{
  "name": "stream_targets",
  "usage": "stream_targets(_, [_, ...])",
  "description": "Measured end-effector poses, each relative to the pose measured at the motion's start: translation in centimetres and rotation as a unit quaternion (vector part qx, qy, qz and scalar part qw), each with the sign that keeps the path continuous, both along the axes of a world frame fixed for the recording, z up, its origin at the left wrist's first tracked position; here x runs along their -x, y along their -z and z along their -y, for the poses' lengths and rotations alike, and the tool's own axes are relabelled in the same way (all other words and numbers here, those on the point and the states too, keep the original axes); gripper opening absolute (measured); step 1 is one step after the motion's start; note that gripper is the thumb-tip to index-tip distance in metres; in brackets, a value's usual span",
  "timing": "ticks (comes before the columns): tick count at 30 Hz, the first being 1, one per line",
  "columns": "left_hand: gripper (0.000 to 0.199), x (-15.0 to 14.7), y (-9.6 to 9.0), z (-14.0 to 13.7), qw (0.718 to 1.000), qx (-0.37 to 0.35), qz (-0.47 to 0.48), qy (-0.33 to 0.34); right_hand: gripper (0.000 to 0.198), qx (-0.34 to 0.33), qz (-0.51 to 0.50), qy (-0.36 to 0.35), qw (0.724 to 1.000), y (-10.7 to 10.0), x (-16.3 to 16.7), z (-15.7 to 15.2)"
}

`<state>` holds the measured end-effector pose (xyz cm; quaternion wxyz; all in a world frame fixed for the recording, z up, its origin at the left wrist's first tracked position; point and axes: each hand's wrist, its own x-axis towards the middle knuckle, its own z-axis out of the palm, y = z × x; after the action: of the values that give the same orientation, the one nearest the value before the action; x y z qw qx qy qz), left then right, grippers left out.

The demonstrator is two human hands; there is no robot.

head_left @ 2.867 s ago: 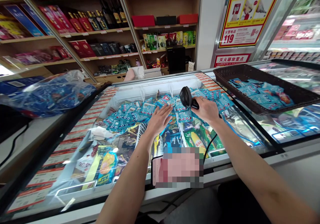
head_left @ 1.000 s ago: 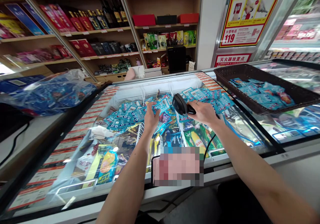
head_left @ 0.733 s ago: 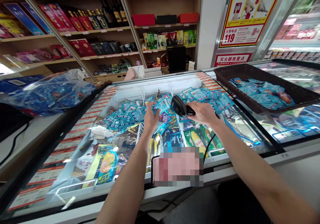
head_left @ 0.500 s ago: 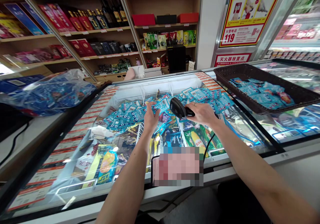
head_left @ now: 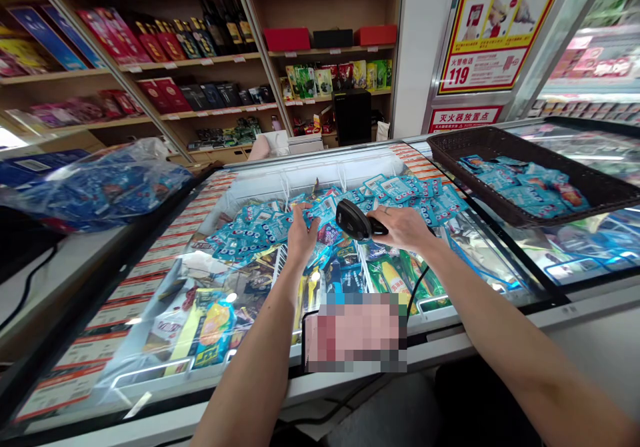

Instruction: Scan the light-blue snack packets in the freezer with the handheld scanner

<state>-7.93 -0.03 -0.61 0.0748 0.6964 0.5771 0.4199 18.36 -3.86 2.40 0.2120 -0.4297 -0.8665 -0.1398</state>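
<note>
- Reaching into the open glass-topped chest freezer (head_left: 260, 180), the left hand (head_left: 301, 234) has its fingers curled around a light blue flat snack packet (head_left: 323, 211), pinching it up off the pile near the freezer's far edge.
- The right hand (head_left: 403, 227) is wrapped tight round the handle of a black handheld barcode scanner (head_left: 353, 220), with the scanner's head just beside that packet and aimed at it.
- A black cable (head_left: 416, 287) drops from the scanner toward the freezer's near edge.
- The packet sits over a heap of matching light blue packets (head_left: 250, 230) filling the far half of the freezer.
- A dark brown woven tray (head_left: 500, 144) with more blue packets rests on the next freezer's lid, off to the right.
- A clear plastic bag of blue packets (head_left: 100, 184) lies on the counter at the left.
</note>
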Motion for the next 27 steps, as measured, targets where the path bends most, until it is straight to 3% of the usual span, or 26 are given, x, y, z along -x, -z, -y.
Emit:
stream_targets(12, [0.04, 0.0, 0.1, 0.0, 0.998, -0.031, -0.049, -0.026, 0.037, -0.003, -0.009, 0.024, 1.0, 0.1, 0.0, -0.1])
stream_targets(15, [0.044, -0.3, -0.2, 0.3, 0.992, -0.061, -0.086, -0.072, 0.039, -0.01, -0.013, 0.066, 0.998, 0.4, -0.3, -0.4])
stream_targets(21, [0.064, -1.1, -0.9, 1.6, 0.969, -0.055, -0.141, -0.196, 0.039, -0.026, -0.03, 0.109, 0.993, 0.7, -0.7, -0.9])
stream_targets(27, [0.05, -1.0, -0.8, 1.8, 0.96, -0.075, -0.196, -0.184, 0.038, -0.035, -0.037, 0.11, 0.993, 0.8, -0.7, -0.9])
